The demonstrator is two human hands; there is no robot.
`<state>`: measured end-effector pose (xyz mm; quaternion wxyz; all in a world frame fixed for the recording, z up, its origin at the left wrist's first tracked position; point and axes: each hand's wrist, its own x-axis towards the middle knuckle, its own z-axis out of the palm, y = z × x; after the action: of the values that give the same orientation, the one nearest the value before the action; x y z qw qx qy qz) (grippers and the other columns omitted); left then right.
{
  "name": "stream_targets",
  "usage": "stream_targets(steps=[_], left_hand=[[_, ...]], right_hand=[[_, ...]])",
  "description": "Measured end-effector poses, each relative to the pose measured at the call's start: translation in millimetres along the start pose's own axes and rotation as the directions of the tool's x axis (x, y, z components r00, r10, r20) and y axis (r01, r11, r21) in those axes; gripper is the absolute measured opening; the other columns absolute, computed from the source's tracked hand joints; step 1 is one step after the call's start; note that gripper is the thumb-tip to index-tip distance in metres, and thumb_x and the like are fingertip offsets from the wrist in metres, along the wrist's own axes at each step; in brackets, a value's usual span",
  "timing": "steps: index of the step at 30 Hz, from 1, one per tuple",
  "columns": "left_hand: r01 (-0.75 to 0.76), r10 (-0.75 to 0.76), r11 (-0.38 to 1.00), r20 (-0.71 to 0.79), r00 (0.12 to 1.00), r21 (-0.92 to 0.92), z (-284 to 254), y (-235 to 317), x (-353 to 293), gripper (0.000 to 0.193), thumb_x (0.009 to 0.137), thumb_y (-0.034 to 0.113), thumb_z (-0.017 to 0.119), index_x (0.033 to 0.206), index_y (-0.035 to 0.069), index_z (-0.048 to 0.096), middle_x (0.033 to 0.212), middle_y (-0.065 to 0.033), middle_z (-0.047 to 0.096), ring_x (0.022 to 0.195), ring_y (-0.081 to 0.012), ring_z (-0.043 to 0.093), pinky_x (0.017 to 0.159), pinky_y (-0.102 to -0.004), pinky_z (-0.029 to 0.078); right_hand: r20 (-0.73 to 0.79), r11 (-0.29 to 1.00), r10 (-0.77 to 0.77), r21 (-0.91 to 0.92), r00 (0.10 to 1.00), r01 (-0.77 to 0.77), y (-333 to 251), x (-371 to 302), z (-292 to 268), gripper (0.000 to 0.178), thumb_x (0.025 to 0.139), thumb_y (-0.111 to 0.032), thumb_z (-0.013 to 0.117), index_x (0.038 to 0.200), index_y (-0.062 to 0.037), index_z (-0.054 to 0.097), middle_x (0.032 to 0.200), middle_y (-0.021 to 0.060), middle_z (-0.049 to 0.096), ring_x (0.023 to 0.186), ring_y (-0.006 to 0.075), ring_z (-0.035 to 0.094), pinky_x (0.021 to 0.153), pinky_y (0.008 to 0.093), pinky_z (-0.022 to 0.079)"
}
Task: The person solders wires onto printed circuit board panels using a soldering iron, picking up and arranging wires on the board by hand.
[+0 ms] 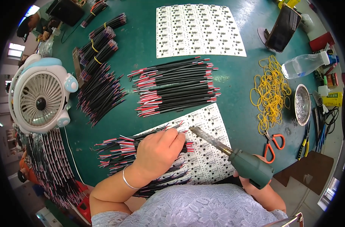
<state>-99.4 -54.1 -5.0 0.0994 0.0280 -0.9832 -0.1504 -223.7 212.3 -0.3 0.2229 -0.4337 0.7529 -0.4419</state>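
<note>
My left hand (158,152) is closed in a pinch over the near white circuit board sheet (218,159). Its fingertips hold a black cable end with thin red and white leads; the grip itself is partly hidden. Under and beside this hand, several black cables (117,148) lie across the sheet with their stripped ends out. My right hand (255,176) is wrapped around the dark green body of a soldering gun (252,166). The gun's metal barrel points up and left, its worn tip close to my left fingertips. Whether the tip touches the board I cannot tell.
Beyond lie a row of black cables (184,83) and another board sheet (197,32). Bundled cables (98,49) and a fan (40,98) stand left. To the right are yellow rubber bands (271,90), orange-handled scissors (272,146), a metal bowl (302,105), a bottle (303,65) and a phone (284,28).
</note>
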Motion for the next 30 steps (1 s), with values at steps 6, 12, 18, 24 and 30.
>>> stream_targets(steps=[6, 12, 18, 24, 30], left_hand=[[-0.039, 0.040, 0.998, -0.020, 0.999, 0.041, 1.3, -3.3, -1.6, 0.017, 0.076, 0.011, 0.064, 0.092, 0.007, 0.063, 0.082, -0.0029, 0.053, 0.064, -0.0162, 0.057, 0.051, -0.0289, 0.046], [-0.011, 0.009, 0.998, -0.037, 0.999, -0.061, 0.9, -5.7, -0.3, 0.026, 0.066, 0.003, 0.067, 0.091, 0.007, 0.068, 0.079, -0.0041, 0.055, 0.061, -0.0198, 0.057, 0.051, -0.0313, 0.047], [-0.011, 0.010, 0.995, -0.015, 1.000, -0.101, 1.0, -7.2, 1.7, 0.029, 0.063, 0.001, 0.068, 0.091, 0.007, 0.068, 0.077, -0.0040, 0.054, 0.060, -0.0200, 0.057, 0.049, -0.0312, 0.047], [-0.013, 0.011, 0.995, -0.017, 1.000, -0.099, 0.3, -7.1, 3.0, 0.028, 0.063, 0.001, 0.068, 0.090, 0.007, 0.068, 0.076, -0.0040, 0.054, 0.059, -0.0199, 0.057, 0.050, -0.0310, 0.047], [-0.013, 0.012, 0.995, -0.013, 1.000, -0.102, 0.3, -6.9, 3.1, 0.028, 0.063, 0.001, 0.068, 0.090, 0.007, 0.068, 0.077, -0.0040, 0.055, 0.060, -0.0199, 0.057, 0.049, -0.0310, 0.047]], right_hand=[[-0.015, 0.990, -0.042, -0.135, 0.999, 0.039, 0.2, 0.8, -2.3, 0.028, 0.087, -0.016, 0.058, 0.107, 0.0039, 0.061, 0.079, 0.0076, 0.063, 0.058, 0.0143, 0.061, 0.057, 0.0283, 0.050], [0.047, 0.999, -0.010, -0.051, 0.999, 0.012, 2.2, -1.0, 1.2, 0.031, 0.086, -0.015, 0.058, 0.109, 0.0055, 0.059, 0.088, 0.0109, 0.061, 0.058, 0.0148, 0.062, 0.054, 0.0270, 0.051], [0.096, 0.993, 0.031, -0.115, 0.995, -0.020, 2.1, -7.3, -1.0, 0.030, 0.085, -0.008, 0.057, 0.112, 0.0050, 0.057, 0.099, 0.0128, 0.059, 0.062, 0.0146, 0.063, 0.059, 0.0272, 0.053], [0.132, 0.988, -0.046, -0.138, 0.990, 0.064, 0.7, -1.4, -2.8, 0.029, 0.086, -0.007, 0.057, 0.113, 0.0037, 0.055, 0.100, 0.0119, 0.057, 0.064, 0.0141, 0.064, 0.063, 0.0272, 0.053], [0.064, 0.996, -0.020, -0.086, 0.998, 0.026, 2.3, -2.0, -4.5, 0.028, 0.089, -0.016, 0.058, 0.108, 0.0036, 0.057, 0.083, 0.0100, 0.062, 0.061, 0.0152, 0.062, 0.061, 0.0274, 0.050]])
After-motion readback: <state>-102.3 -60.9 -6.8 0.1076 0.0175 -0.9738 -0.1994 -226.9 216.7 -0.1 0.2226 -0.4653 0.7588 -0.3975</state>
